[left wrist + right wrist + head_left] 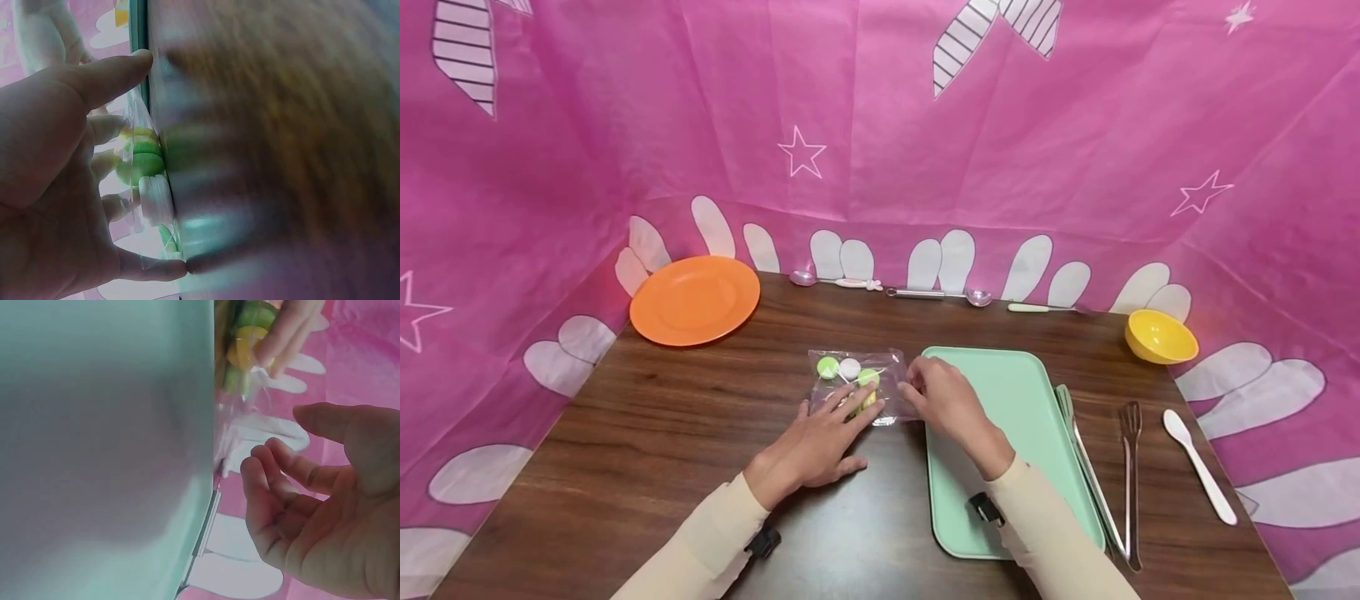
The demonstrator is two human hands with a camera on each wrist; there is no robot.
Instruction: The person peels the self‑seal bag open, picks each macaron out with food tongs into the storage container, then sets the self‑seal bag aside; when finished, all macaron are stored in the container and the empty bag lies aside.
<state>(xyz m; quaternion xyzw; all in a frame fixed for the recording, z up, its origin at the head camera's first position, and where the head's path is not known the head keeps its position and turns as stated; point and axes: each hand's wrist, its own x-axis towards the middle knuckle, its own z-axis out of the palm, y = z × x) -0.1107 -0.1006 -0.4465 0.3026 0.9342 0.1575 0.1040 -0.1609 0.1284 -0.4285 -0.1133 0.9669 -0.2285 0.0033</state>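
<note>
- Head view: the clear bag (889,392) lies on the wooden table (662,467), in front of me and just left of the green tray (1022,400). Its long axis runs left to right, one end toward the tray.
- My left hand (820,446) rests on the bag with fingers straight and spread, gripping nothing.
- My right hand (951,400) is at the bag's right end, beside the tray's edge, fingers loosely bent. The right wrist view alone shows the gap between my thumb and fingertips; I cannot tell whether a fingertip touches the film.
- Left wrist view: the round pieces appear side-on, a white piece (156,199) layered and thick; from my head I see mainly their round tops.
- Right wrist view: a yellow piece (249,347) shows clearly, though my left fingers partly cover it in the head view.
- A silvery patch (883,422) on the bag's near edge is too small to tell as print or glare.
- Only the head view includes the whole orange plate (695,300).
</note>
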